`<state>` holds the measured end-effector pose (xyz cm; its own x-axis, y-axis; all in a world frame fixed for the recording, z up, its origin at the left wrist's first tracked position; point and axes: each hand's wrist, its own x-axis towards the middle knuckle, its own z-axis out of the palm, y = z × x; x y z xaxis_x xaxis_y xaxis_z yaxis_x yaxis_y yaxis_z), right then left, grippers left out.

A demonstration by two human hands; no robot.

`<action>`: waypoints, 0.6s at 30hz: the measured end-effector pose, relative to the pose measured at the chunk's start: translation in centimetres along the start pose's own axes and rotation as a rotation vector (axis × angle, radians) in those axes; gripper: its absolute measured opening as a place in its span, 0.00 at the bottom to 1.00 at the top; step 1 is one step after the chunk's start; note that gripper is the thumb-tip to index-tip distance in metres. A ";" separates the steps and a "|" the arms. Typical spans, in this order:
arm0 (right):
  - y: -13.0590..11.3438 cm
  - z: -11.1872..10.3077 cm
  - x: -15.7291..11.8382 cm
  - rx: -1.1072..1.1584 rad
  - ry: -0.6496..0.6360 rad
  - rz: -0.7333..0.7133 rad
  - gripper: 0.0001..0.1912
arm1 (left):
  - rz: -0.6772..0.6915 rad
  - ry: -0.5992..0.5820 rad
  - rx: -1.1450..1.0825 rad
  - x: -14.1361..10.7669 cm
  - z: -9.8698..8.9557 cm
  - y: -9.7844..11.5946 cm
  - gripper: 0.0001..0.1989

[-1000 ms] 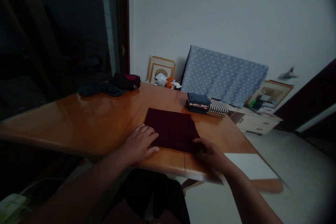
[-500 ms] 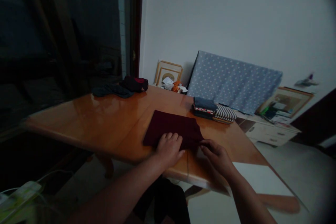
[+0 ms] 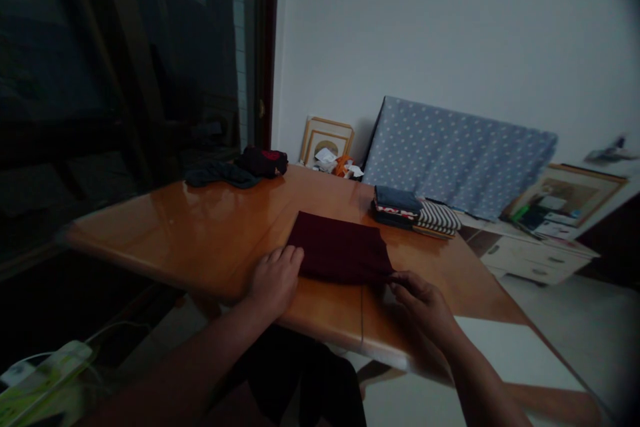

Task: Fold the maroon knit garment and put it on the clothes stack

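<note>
The maroon cloth (image 3: pixel 340 248) lies flat on the table (image 3: pixel 200 227), near its 6 o'clock edge. At the cloth's 8 o'clock corner the left hand (image 3: pixel 277 278) rests, fingers bent; I cannot tell whether they grip. At 4 o'clock the right hand (image 3: pixel 421 300) pinches the corner between thumb and fingers. Out from the cloth, a stack of folded clothes (image 3: pixel 397 203), blue beside striped, stands at 2 o'clock, and a dark heap (image 3: pixel 263 161) lies well apart at 10. Past the table, frames (image 3: pixel 330 135) lean at 12, a spotted drape (image 3: pixel 460 153) hangs behind the stack, and drawers (image 3: pixel 535 259) stand at 3 o'clock
</note>
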<state>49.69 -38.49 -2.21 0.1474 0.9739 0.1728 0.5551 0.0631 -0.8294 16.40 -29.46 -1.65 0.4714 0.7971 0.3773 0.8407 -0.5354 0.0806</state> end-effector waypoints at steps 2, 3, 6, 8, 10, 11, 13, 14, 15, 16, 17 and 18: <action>0.0 -0.2 0.1 -0.062 0.029 -0.072 0.15 | 0.012 -0.015 -0.010 -0.2 -0.4 -0.9 0.19; 0.1 -0.3 0.2 -0.104 0.058 -0.099 0.14 | 0.036 -0.022 -0.020 -0.3 -0.5 -1.3 0.18; 0.0 -0.6 0.7 -0.160 0.090 -0.172 0.10 | 0.130 -0.044 -0.067 0.0 -0.8 -2.4 0.17; 0.0 -0.8 1.2 -0.097 0.057 -0.190 0.09 | 0.178 -0.072 -0.126 0.5 -1.0 -3.3 0.18; -0.1 -1.0 2.0 0.001 0.013 -0.154 0.10 | 0.201 -0.108 -0.208 1.4 -1.3 -4.3 0.20; -0.1 -1.0 2.5 0.044 -0.008 -0.121 0.10 | 0.204 -0.122 -0.254 2.1 -1.5 -4.8 0.20; -0.2 -1.2 3.7 0.107 -0.043 -0.045 0.10 | 0.208 -0.156 -0.359 3.7 -1.9 -5.8 0.18; -0.3 -1.3 4.5 0.133 -0.058 -0.015 0.10 | 0.210 -0.184 -0.427 4.7 -2.1 -6.2 0.15; -0.4 -1.4 5.3 0.158 -0.066 0.006 0.10 | 0.204 -0.220 -0.511 5.8 -2.2 -6.6 0.12; -0.5 -1.5 6.3 0.181 -0.062 0.016 0.10 | 0.191 -0.262 -0.609 6.9 -2.2 -7.0 0.10; -0.6 -1.6 7.2 0.201 -0.048 0.022 0.10 | 0.165 -0.304 -0.712 8.2 -2.1 -7.3 0.10; -0.6 -1.7 8.3 0.220 -0.032 0.028 0.10 | 0.130 -0.341 -0.808 9.5 -1.9 -7.7 0.11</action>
<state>51.93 -30.84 0.59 0.1320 0.9821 0.1340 0.3584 0.0787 -0.9302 13.89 -18.34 3.08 0.7125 0.6867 0.1439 0.3905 -0.5585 0.7318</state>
